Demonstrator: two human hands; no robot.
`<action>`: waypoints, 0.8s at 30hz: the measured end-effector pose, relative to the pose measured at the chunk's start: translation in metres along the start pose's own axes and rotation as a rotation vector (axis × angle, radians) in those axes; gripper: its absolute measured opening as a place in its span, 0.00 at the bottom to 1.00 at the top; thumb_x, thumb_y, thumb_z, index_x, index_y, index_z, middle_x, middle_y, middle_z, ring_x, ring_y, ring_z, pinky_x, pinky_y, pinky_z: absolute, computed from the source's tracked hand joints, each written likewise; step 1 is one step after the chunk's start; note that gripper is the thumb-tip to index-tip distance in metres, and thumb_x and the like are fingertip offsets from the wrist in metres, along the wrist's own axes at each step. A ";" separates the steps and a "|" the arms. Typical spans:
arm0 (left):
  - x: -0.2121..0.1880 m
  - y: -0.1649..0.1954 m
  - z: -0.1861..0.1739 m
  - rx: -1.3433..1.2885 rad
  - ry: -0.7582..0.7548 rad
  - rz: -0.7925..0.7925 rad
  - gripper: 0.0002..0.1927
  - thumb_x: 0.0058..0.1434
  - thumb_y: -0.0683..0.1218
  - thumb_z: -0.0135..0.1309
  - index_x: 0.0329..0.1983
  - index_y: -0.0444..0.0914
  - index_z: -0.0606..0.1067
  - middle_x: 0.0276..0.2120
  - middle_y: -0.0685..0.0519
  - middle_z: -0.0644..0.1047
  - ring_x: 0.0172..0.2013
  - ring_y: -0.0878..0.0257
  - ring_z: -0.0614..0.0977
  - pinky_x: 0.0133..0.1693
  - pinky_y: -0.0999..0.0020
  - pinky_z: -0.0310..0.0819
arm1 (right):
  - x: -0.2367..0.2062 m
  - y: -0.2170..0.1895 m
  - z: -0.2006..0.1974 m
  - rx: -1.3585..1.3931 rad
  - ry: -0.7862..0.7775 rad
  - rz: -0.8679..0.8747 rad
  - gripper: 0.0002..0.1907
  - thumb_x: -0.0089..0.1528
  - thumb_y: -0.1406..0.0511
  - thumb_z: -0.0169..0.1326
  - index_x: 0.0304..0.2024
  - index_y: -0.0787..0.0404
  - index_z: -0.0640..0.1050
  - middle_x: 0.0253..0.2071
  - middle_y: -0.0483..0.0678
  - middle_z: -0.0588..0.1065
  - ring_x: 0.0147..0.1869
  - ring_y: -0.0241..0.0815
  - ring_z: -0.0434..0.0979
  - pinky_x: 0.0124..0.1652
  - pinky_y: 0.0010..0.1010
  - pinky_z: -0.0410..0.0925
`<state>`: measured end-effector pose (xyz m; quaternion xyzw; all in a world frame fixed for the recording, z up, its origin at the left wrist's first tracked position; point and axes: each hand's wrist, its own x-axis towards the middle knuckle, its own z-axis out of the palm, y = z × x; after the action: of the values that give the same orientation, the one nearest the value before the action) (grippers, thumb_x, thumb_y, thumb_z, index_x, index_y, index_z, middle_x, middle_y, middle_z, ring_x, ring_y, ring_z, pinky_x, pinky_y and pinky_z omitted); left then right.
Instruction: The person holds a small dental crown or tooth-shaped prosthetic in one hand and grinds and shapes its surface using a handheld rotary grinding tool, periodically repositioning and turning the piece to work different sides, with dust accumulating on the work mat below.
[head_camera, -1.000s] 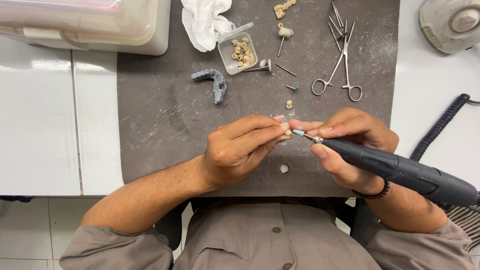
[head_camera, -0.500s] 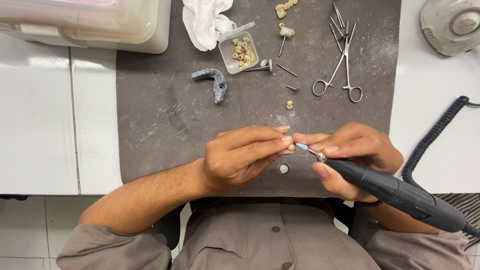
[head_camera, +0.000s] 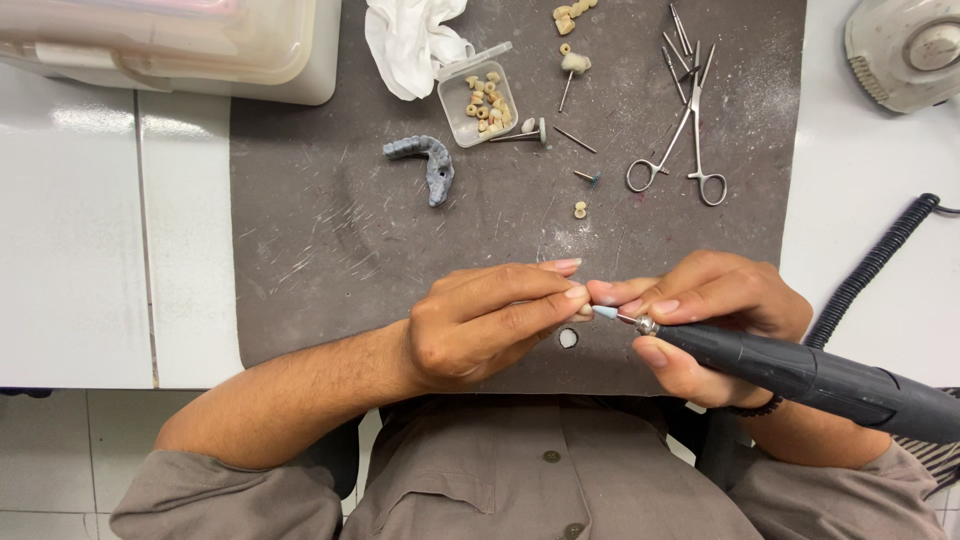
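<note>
A dark grey rotary handpiece (head_camera: 800, 375) lies slanted across the right hand (head_camera: 715, 320), its pale blue tip (head_camera: 604, 313) pointing at a small piece, mostly hidden, pinched in the left hand (head_camera: 490, 325).

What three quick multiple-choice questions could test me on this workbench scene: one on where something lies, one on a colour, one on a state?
1. Where does the pair of scissor-handled forceps lie?
A. On the dark mat, upper right
B. On the white counter at left
C. In the small clear box

2. What colour is the curved arch-shaped piece on the mat?
A. Red
B. Blue-grey
C. Bright yellow

3. How is the black rotary handpiece being used?
A. Lying on the mat untouched
B. Held in the right hand, pale tip against the left hand's fingertips
C. Hanging off the table edge

Answers: 1 A, the forceps rest on the mat beside thin metal burs. 2 B, the arch looks blue-grey. 3 B, the right hand grips it while the left hand pinches something too small to identify.
</note>
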<state>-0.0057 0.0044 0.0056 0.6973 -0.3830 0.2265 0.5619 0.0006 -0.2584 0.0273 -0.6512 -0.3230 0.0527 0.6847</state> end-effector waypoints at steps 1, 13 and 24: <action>0.000 0.000 0.000 0.006 0.001 -0.001 0.13 0.65 0.33 0.66 0.51 0.28 0.76 0.45 0.43 0.80 0.46 0.54 0.87 0.55 0.59 0.87 | 0.001 0.000 0.001 -0.004 0.000 0.005 0.17 0.60 0.79 0.58 0.50 0.65 0.74 0.42 0.53 0.75 0.49 0.44 0.84 0.62 0.53 0.76; -0.003 -0.004 0.000 0.073 0.019 -0.030 0.13 0.64 0.34 0.66 0.50 0.29 0.77 0.45 0.44 0.81 0.49 0.52 0.87 0.48 0.64 0.88 | 0.006 0.000 -0.002 -0.026 -0.032 0.043 0.15 0.61 0.78 0.58 0.49 0.66 0.74 0.40 0.53 0.76 0.49 0.43 0.84 0.64 0.53 0.75; 0.006 -0.015 0.006 0.167 0.075 -0.192 0.09 0.66 0.38 0.66 0.46 0.32 0.79 0.43 0.47 0.81 0.45 0.57 0.87 0.45 0.68 0.85 | 0.012 0.029 0.002 0.017 0.162 0.048 0.06 0.69 0.73 0.57 0.47 0.67 0.72 0.38 0.52 0.74 0.45 0.39 0.82 0.60 0.45 0.80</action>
<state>0.0087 -0.0017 -0.0005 0.7661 -0.2729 0.2286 0.5351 0.0187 -0.2467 0.0049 -0.6551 -0.2500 0.0190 0.7127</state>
